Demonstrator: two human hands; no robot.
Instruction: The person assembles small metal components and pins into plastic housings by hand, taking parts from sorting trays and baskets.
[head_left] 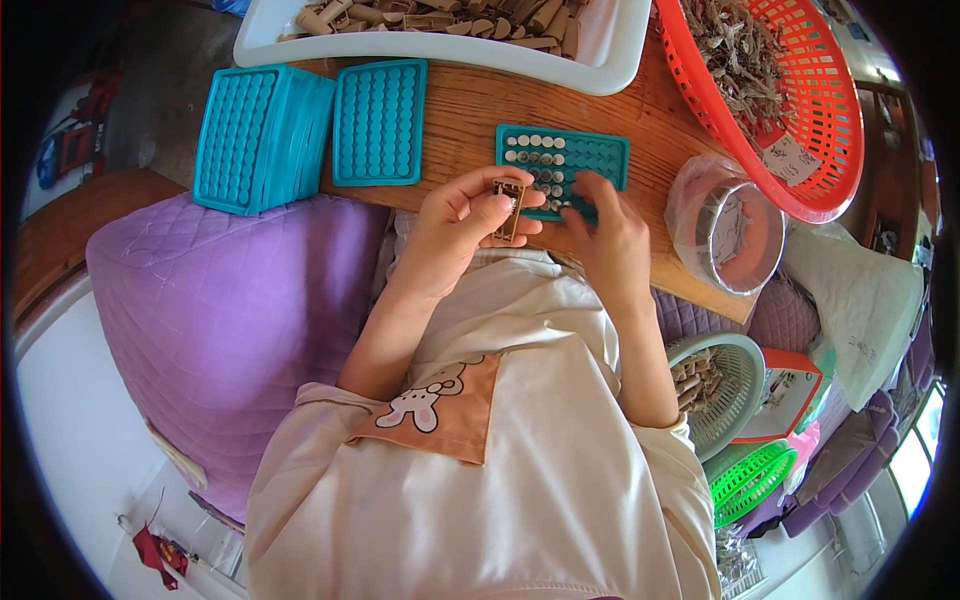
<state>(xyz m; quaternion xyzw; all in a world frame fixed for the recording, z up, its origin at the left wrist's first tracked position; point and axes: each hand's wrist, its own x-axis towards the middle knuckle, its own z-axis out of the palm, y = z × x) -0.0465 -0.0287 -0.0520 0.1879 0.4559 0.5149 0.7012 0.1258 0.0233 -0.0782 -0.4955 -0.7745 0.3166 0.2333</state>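
My left hand (450, 225) is closed on a small brown plastic casing (506, 210), thumb on its face and fingers behind it. Its hollow inner side shows, with a small light spot near the thumb tip. My right hand (612, 235) hovers over the near part of a teal tray (612, 150), its bent fingers and thumb apart. No held piece can be made out there. Round white and greyish pieces (535, 142) fill the left columns of the tray's pockets; the right columns hold none. My hands hide part of its near edge.
A stack of teal trays (235, 140) and another teal tray (380, 125) lie on the left. A white bin (440, 47) of brown casings stands at the back. At right are a red basket (690, 85), a plastic-lined round container (745, 235) and a grey basket (735, 425).
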